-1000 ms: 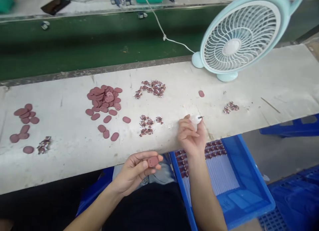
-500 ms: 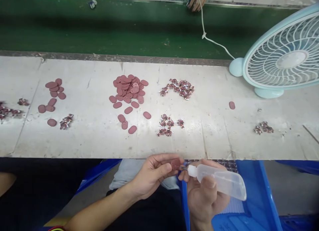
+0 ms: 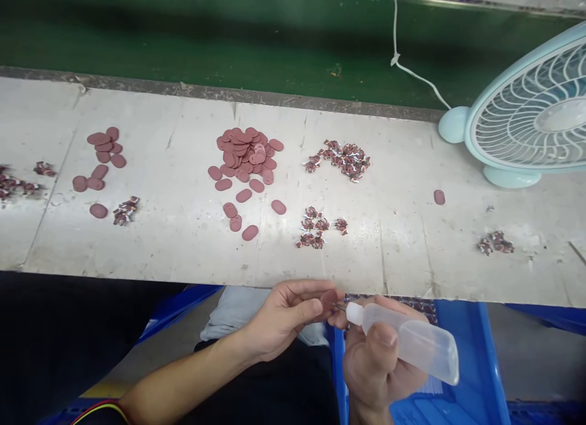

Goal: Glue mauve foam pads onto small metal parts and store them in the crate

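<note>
Between thumb and fingers, my left hand point(image 3: 286, 321) pinches a reddish-brown oval disc point(image 3: 328, 300) just off the bench's front edge. My right hand point(image 3: 384, 358) is wrapped round a translucent squeeze bottle point(image 3: 412, 339) with a white cap and thin metal nozzle. The nozzle tip points left and meets or nearly meets the disc; contact is too small to tell. On the bench ahead lies a pile of the same oval discs point(image 3: 242, 153). To its right are two groups of small brown-and-white figures, a far cluster point(image 3: 348, 159) and a nearer cluster point(image 3: 314, 226).
A pale blue fan point(image 3: 540, 119) stands at the bench's right, its white cable point(image 3: 419, 76) running back. More discs point(image 3: 95, 184) and figures point(image 3: 126, 211) lie at left. Below the bench edge is a blue crate point(image 3: 480, 364). Dark clothing of another person point(image 3: 68, 339) fills the lower left.
The camera view has tilted and shifted slightly, so the bench items sit further right in view. Both hands keep their hold, and the bottle's base has dipped a little.
</note>
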The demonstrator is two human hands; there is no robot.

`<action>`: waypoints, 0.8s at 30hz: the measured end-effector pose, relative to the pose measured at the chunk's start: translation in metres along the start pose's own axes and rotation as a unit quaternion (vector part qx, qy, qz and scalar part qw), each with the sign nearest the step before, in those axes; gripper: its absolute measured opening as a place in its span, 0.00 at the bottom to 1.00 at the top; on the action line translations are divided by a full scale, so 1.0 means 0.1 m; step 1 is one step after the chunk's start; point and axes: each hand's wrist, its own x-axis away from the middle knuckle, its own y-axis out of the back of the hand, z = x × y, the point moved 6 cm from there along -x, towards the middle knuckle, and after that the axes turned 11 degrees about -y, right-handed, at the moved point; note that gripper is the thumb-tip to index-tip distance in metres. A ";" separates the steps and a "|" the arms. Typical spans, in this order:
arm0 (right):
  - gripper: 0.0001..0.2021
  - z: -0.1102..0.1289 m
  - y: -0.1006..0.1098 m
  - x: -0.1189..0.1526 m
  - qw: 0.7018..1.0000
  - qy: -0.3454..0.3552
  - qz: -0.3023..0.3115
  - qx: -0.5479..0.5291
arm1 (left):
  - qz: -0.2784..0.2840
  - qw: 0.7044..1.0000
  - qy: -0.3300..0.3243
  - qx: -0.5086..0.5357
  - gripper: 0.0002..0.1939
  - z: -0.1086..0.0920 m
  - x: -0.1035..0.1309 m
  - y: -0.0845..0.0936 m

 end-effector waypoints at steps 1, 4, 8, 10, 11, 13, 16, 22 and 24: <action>0.10 0.01 0.01 0.00 1.000 0.005 -0.021 -0.015 | 0.000 1.000 0.000 0.000 0.15 0.00 0.00 0.00; 0.10 0.07 0.02 -0.01 0.996 0.033 -0.059 -0.057 | -0.005 1.000 0.005 -0.002 0.15 0.00 0.01 0.01; 0.10 0.10 0.01 -0.01 0.996 0.047 -0.056 -0.060 | -0.006 1.000 0.005 0.001 0.15 0.01 0.02 0.02; 0.11 0.09 0.01 -0.01 0.997 0.042 -0.045 -0.041 | -0.011 1.000 0.005 -0.001 0.15 0.01 0.02 0.03; 0.11 0.09 0.01 -0.01 0.998 0.040 -0.042 -0.034 | -0.013 1.000 0.004 -0.004 0.16 0.00 0.02 0.03; 0.11 0.10 0.00 -0.02 0.997 0.039 -0.042 -0.049 | -0.013 1.000 0.003 -0.009 0.16 -0.01 0.01 0.04; 0.10 0.14 -0.03 -0.04 0.993 0.037 -0.029 -0.107 | -0.009 1.000 0.003 -0.007 0.15 -0.03 0.01 0.03; 0.10 0.16 -0.03 -0.06 0.993 0.041 -0.027 -0.107 | -0.016 1.000 0.005 -0.004 0.16 -0.03 0.01 0.04; 0.10 0.13 0.00 -0.04 0.994 0.048 -0.038 -0.091 | -0.020 1.000 0.009 -0.007 0.16 -0.02 0.01 0.04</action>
